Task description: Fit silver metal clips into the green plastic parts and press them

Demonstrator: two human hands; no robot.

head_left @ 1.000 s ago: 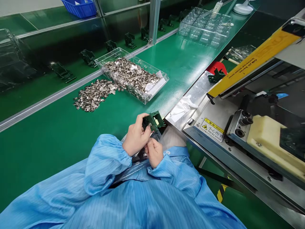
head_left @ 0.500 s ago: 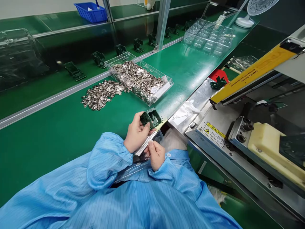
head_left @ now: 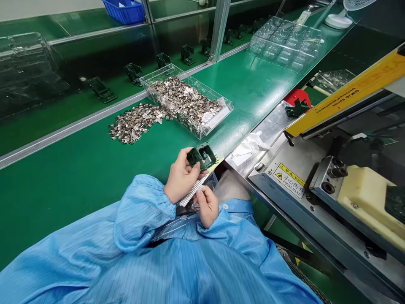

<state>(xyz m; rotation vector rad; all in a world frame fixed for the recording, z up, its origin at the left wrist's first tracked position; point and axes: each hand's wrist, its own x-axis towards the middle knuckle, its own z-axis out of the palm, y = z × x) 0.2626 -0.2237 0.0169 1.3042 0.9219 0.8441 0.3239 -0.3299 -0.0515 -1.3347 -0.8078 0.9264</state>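
My left hand (head_left: 182, 176) is closed on a dark green plastic housing (head_left: 207, 156) with open square compartments, held just past the table's near edge. Below it, a white ribbed strip (head_left: 192, 192) slants down between my two hands, near the left palm. My right hand (head_left: 207, 206) is closed in a pinch beside the lower part of this strip; whatever sits between its fingertips is too small to name. Farther back on the green table stands a clear plastic tray (head_left: 218, 119) filled with small metal pieces (head_left: 190, 101). A loose heap of the same metal pieces (head_left: 136, 122) spills out beside it.
On my right, a machine with a warning label (head_left: 289, 180) and a yellow bar (head_left: 351, 93) adjoins the table. White tissue (head_left: 249, 147) lies on its metal ledge. Several dark housings (head_left: 101, 90) line the area behind the rail. A clear compartment tray (head_left: 284, 42) stands far back.
The view has shifted slightly, so the surroundings appear a little displaced. My right hand has moved slightly up along the white strip; the left keeps its hold on the housing.
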